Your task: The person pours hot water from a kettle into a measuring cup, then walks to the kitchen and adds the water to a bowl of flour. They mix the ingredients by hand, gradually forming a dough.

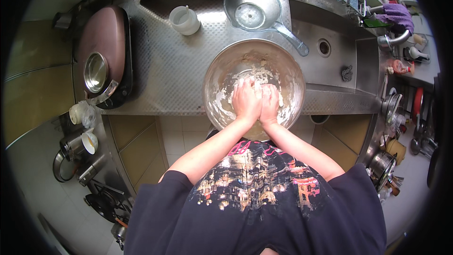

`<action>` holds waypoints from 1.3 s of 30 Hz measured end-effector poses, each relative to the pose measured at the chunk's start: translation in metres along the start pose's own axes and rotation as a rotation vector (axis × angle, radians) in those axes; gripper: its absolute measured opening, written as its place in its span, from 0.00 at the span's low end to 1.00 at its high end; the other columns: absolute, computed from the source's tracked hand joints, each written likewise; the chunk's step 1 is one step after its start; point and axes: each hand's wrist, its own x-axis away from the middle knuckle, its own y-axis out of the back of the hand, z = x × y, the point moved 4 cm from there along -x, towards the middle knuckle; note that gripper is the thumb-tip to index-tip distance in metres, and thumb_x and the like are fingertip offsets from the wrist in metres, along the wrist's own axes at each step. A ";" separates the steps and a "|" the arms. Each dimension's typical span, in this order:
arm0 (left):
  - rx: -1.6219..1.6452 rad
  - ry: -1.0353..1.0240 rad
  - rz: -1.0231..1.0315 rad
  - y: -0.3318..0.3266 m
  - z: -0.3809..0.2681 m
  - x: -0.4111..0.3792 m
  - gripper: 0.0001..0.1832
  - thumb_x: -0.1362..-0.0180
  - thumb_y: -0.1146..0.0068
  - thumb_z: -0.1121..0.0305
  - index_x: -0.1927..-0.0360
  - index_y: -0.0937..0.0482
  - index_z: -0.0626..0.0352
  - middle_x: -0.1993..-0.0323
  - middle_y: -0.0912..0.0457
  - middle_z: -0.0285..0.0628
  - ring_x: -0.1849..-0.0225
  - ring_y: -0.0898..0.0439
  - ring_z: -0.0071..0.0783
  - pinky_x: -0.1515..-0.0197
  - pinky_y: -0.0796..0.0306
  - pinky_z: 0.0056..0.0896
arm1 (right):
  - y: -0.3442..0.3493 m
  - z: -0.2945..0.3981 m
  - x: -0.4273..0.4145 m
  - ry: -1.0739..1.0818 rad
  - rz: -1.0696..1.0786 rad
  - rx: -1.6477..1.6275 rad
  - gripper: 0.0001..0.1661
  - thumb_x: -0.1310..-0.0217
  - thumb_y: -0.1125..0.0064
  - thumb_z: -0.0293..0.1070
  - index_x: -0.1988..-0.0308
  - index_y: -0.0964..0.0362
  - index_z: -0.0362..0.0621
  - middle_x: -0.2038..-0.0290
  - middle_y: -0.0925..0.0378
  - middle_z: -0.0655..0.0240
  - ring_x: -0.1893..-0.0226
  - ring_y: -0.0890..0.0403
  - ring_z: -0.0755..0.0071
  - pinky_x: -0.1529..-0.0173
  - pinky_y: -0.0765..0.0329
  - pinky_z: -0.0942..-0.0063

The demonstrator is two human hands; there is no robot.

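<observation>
A wide stainless steel bowl (214,74) stands at the counter's front edge, close to my body. Inside it, my left hand (245,101) and my right hand (269,102) lie side by side, touching, and press on a lump of pale dough. Shaggy dough (262,75) shows past my fingertips, and wet flour is smeared over the bowl's wall. My palms and the dough under them are hidden. Behind the bowl are a translucent plastic ladle (250,10), its handle reaching over the sink's edge, and a small translucent plastic jar (184,20).
The steel sink (332,63) with a metal scourer (347,73) is at the right. An electric griddle (102,42) with a small steel pan (96,72) on its lid stands at the left. A purple cloth (396,16) hangs over a pipe at the back right.
</observation>
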 end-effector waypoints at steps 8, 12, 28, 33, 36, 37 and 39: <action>-0.116 -0.398 -0.176 -0.013 0.028 -0.034 0.15 0.51 0.45 0.59 0.65 0.24 0.59 0.67 0.24 0.46 0.63 0.26 0.47 0.59 0.32 0.45 | -0.021 0.013 -0.034 0.456 -0.060 0.326 0.15 0.42 0.54 0.41 0.61 0.26 0.45 0.60 0.27 0.58 0.55 0.28 0.51 0.50 0.33 0.58; -0.121 -0.455 -0.154 -0.019 0.031 -0.056 0.13 0.51 0.45 0.59 0.70 0.27 0.57 0.71 0.25 0.45 0.67 0.26 0.46 0.63 0.31 0.44 | -0.023 0.013 -0.058 0.459 -0.019 0.402 0.14 0.41 0.53 0.41 0.63 0.26 0.46 0.65 0.25 0.60 0.61 0.26 0.51 0.57 0.30 0.58; 0.154 -0.077 0.205 0.024 0.001 -0.016 0.15 0.38 0.53 0.59 0.62 0.25 0.62 0.64 0.21 0.52 0.60 0.22 0.52 0.57 0.30 0.49 | 0.027 0.034 -0.025 0.154 0.241 0.076 0.18 0.33 0.54 0.43 0.64 0.23 0.41 0.75 0.21 0.59 0.72 0.20 0.59 0.61 0.26 0.63; -0.210 -0.147 -0.182 0.001 0.019 0.009 0.16 0.44 0.46 0.56 0.63 0.25 0.59 0.63 0.25 0.49 0.57 0.27 0.51 0.54 0.33 0.47 | -0.001 0.029 -0.011 0.375 -0.098 0.331 0.12 0.43 0.51 0.40 0.64 0.26 0.46 0.60 0.25 0.62 0.55 0.27 0.57 0.50 0.35 0.61; -0.150 -0.203 -0.100 -0.007 0.025 -0.001 0.17 0.48 0.44 0.56 0.64 0.25 0.60 0.64 0.26 0.48 0.58 0.28 0.50 0.54 0.34 0.47 | -0.009 0.019 -0.023 0.450 -0.055 0.367 0.15 0.44 0.52 0.44 0.65 0.26 0.47 0.59 0.26 0.61 0.53 0.28 0.55 0.49 0.36 0.60; -0.145 -0.235 -0.104 -0.010 0.028 -0.004 0.17 0.49 0.44 0.57 0.65 0.25 0.60 0.64 0.26 0.48 0.58 0.28 0.50 0.55 0.34 0.47 | -0.010 0.016 -0.028 0.465 -0.005 0.379 0.16 0.44 0.53 0.45 0.65 0.26 0.47 0.59 0.27 0.61 0.53 0.28 0.55 0.50 0.36 0.59; -0.137 -0.299 -0.113 -0.011 0.030 -0.010 0.16 0.49 0.44 0.57 0.65 0.26 0.60 0.65 0.26 0.48 0.59 0.28 0.50 0.56 0.34 0.46 | -0.014 0.014 -0.035 0.493 0.011 0.390 0.17 0.42 0.55 0.47 0.66 0.26 0.48 0.63 0.27 0.63 0.57 0.28 0.55 0.52 0.35 0.60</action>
